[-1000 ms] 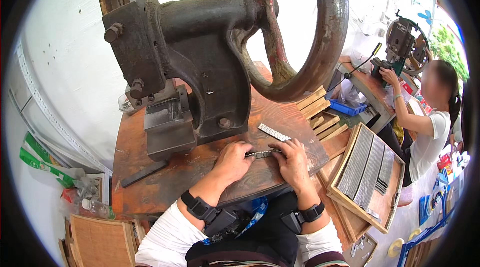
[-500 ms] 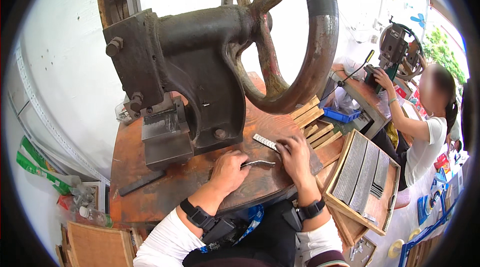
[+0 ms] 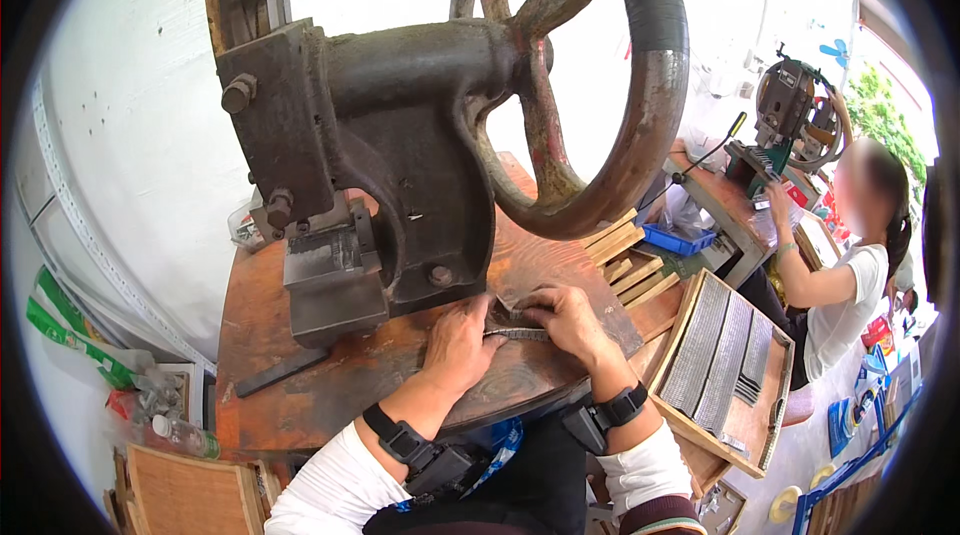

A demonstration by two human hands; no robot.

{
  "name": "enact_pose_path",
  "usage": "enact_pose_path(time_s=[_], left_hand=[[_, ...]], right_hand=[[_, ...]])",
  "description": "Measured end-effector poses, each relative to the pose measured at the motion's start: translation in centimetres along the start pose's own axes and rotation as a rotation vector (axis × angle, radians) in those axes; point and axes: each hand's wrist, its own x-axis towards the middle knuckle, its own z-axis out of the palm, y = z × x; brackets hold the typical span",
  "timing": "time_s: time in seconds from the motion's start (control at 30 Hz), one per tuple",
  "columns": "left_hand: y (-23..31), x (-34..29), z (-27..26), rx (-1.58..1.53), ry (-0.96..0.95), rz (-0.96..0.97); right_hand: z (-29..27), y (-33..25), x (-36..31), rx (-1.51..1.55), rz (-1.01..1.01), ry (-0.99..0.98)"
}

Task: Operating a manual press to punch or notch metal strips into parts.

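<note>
My left hand [image 3: 460, 343] rests low over the wooden bench, its fingers closed on one end of a narrow segmented metal strip [image 3: 520, 334]. This strip runs from those fingers toward my right hand [image 3: 565, 320]. The right fingers are pinched together around a small metallic piece [image 3: 514, 313], mostly hidden, so its kind is unclear. Both hands are close together in front of a heavy dark hand press [image 3: 420, 155]. Its block-shaped base [image 3: 335, 285] stands left of and beyond my hands.
A flat dark bar [image 3: 283, 373] lies on the bench [image 3: 265, 315] at left. The press's large handwheel [image 3: 650, 135] rises at right. A wooden tray [image 3: 677, 328] holds rows of metal strips, beside stacked wooden slats [image 3: 640, 280]. Another person [image 3: 850, 280] works at a second press [image 3: 785, 105].
My right hand has shifted left, toward my left hand, and its fingers have closed. The pale segmented strip that lay beside it no longer shows plainly. The other person's hand has lowered.
</note>
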Motion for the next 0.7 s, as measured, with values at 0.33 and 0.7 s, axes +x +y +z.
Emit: enact_pose_path(time_s=[0.33,0.7], left_hand=[[0.3,0.4,-1.0,0.069,-0.221,0.002],[0.5,0.0,-1.9,0.197,-0.167,0.032]], right_hand=[[-0.8,-2.1,-3.8,-0.012,-0.113,0.016],[-0.1,-1.1,-4.5,0.029,-0.005,0.106]])
